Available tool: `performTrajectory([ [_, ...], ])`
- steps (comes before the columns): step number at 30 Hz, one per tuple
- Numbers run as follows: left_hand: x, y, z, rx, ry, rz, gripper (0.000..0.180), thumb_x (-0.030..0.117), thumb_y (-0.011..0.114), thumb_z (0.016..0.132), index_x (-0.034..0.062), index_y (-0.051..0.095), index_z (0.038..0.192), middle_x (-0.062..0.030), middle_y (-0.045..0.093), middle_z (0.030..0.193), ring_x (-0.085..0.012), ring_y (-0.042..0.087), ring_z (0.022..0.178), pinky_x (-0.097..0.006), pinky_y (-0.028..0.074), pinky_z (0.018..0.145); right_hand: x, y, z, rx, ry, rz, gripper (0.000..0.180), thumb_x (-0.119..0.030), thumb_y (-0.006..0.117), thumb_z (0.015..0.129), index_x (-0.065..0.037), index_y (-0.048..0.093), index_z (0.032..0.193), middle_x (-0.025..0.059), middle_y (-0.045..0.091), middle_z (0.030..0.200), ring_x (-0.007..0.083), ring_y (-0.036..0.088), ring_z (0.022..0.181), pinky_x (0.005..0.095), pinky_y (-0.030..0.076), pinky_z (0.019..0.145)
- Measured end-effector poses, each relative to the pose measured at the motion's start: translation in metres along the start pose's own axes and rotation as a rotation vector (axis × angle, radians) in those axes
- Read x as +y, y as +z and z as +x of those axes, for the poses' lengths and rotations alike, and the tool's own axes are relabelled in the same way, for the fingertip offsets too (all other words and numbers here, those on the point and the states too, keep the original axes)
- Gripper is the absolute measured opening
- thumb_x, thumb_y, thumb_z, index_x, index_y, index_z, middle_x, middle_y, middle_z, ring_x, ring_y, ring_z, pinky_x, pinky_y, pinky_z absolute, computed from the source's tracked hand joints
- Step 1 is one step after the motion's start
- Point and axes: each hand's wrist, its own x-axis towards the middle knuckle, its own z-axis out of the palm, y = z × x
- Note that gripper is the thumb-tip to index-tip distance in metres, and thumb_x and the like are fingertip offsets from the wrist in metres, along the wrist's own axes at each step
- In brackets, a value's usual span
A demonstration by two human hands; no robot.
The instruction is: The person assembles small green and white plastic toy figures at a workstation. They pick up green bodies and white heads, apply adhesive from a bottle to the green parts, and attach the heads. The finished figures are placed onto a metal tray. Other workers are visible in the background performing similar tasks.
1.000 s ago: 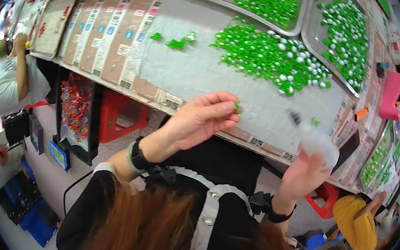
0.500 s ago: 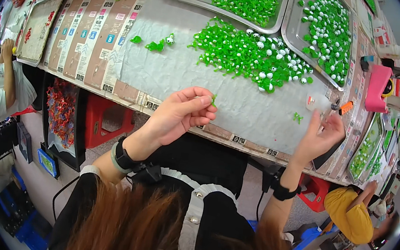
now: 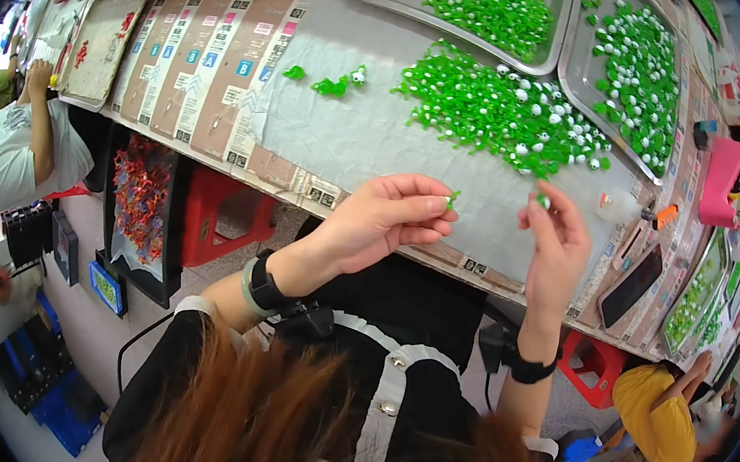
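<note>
My left hand [image 3: 394, 216] pinches a small green plastic piece [image 3: 453, 198] between thumb and fingertips, just above the near part of the grey cloth [image 3: 335, 140]. A little to its right, my right hand [image 3: 558, 243] is raised with its thumb and fingers closed on a small green-and-white piece [image 3: 542, 200]. Beyond both hands lies a loose pile of small green pieces [image 3: 458, 95], its right side mixed with white eyeball-like balls [image 3: 540, 136]. A few green pieces [image 3: 332, 87] lie apart on the left of the cloth.
Two metal trays hold green parts at the back: one tray [image 3: 430, 26] in the middle, another [image 3: 626, 149] to the right. A phone [image 3: 630, 286], an orange-capped bottle [image 3: 664, 215] and a pink tape dispenser [image 3: 720, 184] are on the right. Co-workers sit at both sides.
My right hand has moved left from beside the bottle toward my left hand and now holds a green-and-white piece. The phone is uncovered. My left hand keeps its pinch on the green piece.
</note>
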Motion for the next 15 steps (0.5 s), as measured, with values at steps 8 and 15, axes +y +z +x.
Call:
performTrajectory([
  [8, -0.004, 0.010, -0.003, 0.039, 0.089, 0.229, 0.017, 0.006, 0.053, 0.077, -0.0011, 0.052, 0.093, -0.0077, 0.057, 0.083, -0.0118, 0.056, 0.074, -0.021, 0.047, 0.065, -0.008, 0.030, -0.033, -0.104, 0.236, 0.433, 0.023, 0.002, 0.050, 0.075, 0.004, 0.050, 0.098, 0.0071, 0.053, 0.084, 0.0137, 0.053, 0.075, 0.0246, 0.043, 0.067],
  [15, 0.000, 0.020, -0.010, 0.030, 0.225, 0.492, 0.017, 0.005, 0.052, 0.078, -0.0030, 0.053, 0.093, -0.0058, 0.057, 0.082, -0.0098, 0.055, 0.075, -0.021, 0.046, 0.068, -0.014, 0.034, -0.036, -0.108, 0.161, 0.344, 0.018, 0.004, 0.049, 0.075, 0.005, 0.051, 0.094, 0.0095, 0.054, 0.087, 0.0151, 0.055, 0.076, 0.0252, 0.045, 0.069],
])
